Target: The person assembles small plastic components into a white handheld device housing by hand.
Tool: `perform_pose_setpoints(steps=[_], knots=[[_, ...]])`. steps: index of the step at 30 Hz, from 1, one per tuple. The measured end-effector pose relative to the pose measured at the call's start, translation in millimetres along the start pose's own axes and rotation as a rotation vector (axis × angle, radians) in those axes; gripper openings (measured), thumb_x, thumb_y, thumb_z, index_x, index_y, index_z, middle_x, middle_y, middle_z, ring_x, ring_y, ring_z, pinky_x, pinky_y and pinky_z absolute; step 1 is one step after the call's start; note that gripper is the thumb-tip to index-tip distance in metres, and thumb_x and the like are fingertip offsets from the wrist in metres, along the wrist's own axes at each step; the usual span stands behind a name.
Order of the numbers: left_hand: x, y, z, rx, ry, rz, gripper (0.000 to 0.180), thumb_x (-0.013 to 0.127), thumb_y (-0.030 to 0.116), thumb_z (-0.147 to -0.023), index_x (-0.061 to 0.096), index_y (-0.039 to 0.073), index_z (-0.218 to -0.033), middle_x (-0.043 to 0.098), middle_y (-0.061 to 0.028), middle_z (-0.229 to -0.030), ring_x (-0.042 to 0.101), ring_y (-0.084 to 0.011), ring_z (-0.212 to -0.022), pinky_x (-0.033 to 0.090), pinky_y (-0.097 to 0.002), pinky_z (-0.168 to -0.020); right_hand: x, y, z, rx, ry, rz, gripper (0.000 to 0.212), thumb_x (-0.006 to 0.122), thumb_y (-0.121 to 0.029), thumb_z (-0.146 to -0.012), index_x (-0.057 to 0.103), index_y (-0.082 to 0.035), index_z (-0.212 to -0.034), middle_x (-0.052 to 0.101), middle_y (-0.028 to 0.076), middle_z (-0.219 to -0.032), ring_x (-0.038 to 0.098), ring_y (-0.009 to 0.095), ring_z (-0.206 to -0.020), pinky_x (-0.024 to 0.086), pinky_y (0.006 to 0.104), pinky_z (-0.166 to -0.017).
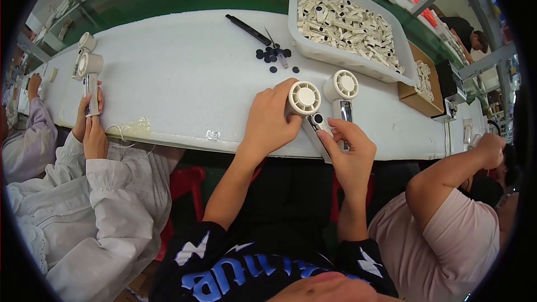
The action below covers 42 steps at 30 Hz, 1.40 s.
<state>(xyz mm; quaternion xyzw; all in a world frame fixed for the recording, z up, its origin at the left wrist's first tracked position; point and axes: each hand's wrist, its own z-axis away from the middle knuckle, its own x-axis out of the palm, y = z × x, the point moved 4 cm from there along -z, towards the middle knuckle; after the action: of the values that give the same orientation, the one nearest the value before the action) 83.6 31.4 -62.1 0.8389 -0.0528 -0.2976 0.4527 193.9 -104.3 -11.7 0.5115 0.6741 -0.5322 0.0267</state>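
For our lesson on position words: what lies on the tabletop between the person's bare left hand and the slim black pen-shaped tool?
In the head view, small round black discs lie there, scattered around a screwdriver with a translucent purplish handle.

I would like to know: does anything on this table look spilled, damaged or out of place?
Nothing looks clearly spilled or damaged. Slightly untidy: dark discs lie loose around a screwdriver on the white table, while pale parts fill a bin. What seems wrinkled tape at the near edge also looks makeshift.
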Motion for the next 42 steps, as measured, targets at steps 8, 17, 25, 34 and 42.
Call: perform_pose_setpoints(steps=[8,17,25,34,42], knots=[[-0.6,4.0,-1.6,-0.005,-0.008,-0.016,0.055,0.060,0.004,-0.067,0.053,0.002,-0.122,0.064,-0.0150,-0.098,0.057,-0.0347,-0.085,0.044,-0.0451,-0.083,2.2,4.0,17.3,0.020,0.094,0.009,0.013,0.077,-0.002,-0.081,0.073,0.004,-0.093,0.070,0.011,-0.088,0.063,0.016,-0.067,0.049,0.0271,-0.061],[10.5,14.3,-19.6,0.074,-0.010,-0.199,0.050,0.061,0.008,-0.069,0.052,-0.004,-0.117,0.064,-0.0175,-0.096,0.057,-0.0370,-0.083,0.046,-0.0453,-0.083,6.9,23.0,18.5,-0.084,0.184,0.043,0.020,0.078,-0.006,-0.083,0.071,0.005,-0.098,0.068,0.012,-0.091,0.065,0.021,-0.074,0.052,0.0294,-0.064],[18.3,17.2,-39.2,0.094,-0.229,-0.355,0.039,0.058,0.018,-0.077,0.050,-0.003,-0.109,0.062,-0.0216,-0.096,0.056,-0.0389,-0.088,0.047,-0.0466,-0.082,-10.1,4.6,13.6,-0.274,-0.030,0.388,0.043,0.081,-0.015,-0.072,0.060,0.006,-0.103,0.062,0.013,-0.085,0.061,0.029,-0.079,0.052,0.0383,-0.062],[26.5,17.9,-40.8,0.069,-0.238,-0.386,0.037,0.058,0.017,-0.075,0.050,-0.004,-0.104,0.062,-0.0233,-0.094,0.056,-0.0397,-0.086,0.048,-0.0473,-0.080,5.1,25.2,10.7,-0.127,-0.244,0.635,0.036,0.076,-0.025,-0.067,0.049,-0.003,-0.076,0.056,0.013,-0.072,0.060,0.029,-0.071,0.052,0.0408,-0.055],[32.4,17.6,-42.5,0.149,-0.196,-0.399,0.036,0.058,0.014,-0.073,0.050,-0.003,-0.104,0.060,-0.0233,-0.094,0.053,-0.0404,-0.081,0.046,-0.0498,-0.078,10.3,31.5,9.8,-0.173,-0.238,0.574,0.037,0.074,-0.020,-0.064,0.054,0.002,-0.086,0.058,0.015,-0.075,0.059,0.033,-0.073,0.051,0.0420,-0.063]])
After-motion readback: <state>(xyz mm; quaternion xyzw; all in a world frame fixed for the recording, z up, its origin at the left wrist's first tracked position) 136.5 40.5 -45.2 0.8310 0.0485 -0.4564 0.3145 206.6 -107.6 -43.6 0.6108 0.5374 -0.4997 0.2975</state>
